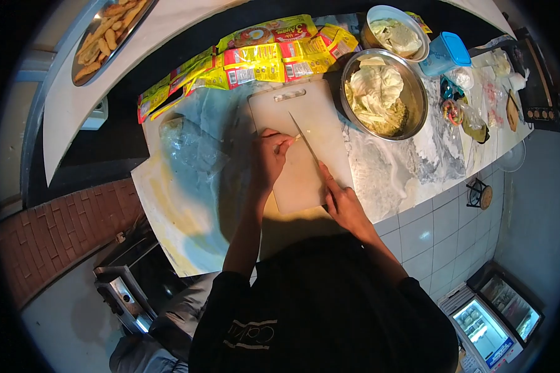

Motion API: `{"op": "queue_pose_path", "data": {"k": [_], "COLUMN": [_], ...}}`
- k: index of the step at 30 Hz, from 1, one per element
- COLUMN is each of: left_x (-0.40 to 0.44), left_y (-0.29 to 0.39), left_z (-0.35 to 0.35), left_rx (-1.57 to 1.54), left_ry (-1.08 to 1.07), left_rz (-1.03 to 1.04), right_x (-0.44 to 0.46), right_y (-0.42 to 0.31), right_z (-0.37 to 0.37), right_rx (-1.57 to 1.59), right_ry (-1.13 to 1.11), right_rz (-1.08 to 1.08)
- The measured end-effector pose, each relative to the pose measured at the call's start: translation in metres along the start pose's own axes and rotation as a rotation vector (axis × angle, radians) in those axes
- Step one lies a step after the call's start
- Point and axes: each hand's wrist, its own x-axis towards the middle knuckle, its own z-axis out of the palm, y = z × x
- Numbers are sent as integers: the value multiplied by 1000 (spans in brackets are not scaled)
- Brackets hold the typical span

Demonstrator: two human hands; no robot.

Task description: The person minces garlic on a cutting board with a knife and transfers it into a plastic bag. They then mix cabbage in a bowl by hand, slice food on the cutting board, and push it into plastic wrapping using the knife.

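My right hand [343, 204] is closed round the handle of a kitchen knife [305, 140], its blade slanting up and left over a white cutting board [317, 180]. On the board's left side, my left hand [273, 154] has its fingers pinched on a small pale piece of food [297, 137] beside the blade. The piece is too small to name. To the right of the board stands a metal bowl [413, 127] with cabbage leaves [376, 88] in it.
Yellow noodle packets [253, 64] line the back of the counter. At the back right are a plastic bowl [424, 38] of cabbage and a blue-lidded container [443, 56]. A clear plastic bag [190, 146] lies left of the board. Fried food [109, 38] sits on a tray at upper left.
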Motion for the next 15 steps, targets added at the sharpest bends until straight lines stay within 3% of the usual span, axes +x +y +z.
{"op": "queue_pose_path", "data": {"k": [5,15], "left_x": [0,0], "left_y": [-5,-4], "left_z": [0,0], "left_rx": [16,9], "left_ry": [10,-1], "left_rz": [46,19], "right_x": [-4,-5], "right_y": [5,6], "right_z": [2,8], "right_rx": [96,-91], "right_ry": [48,50], "right_rz": [59,-72]}}
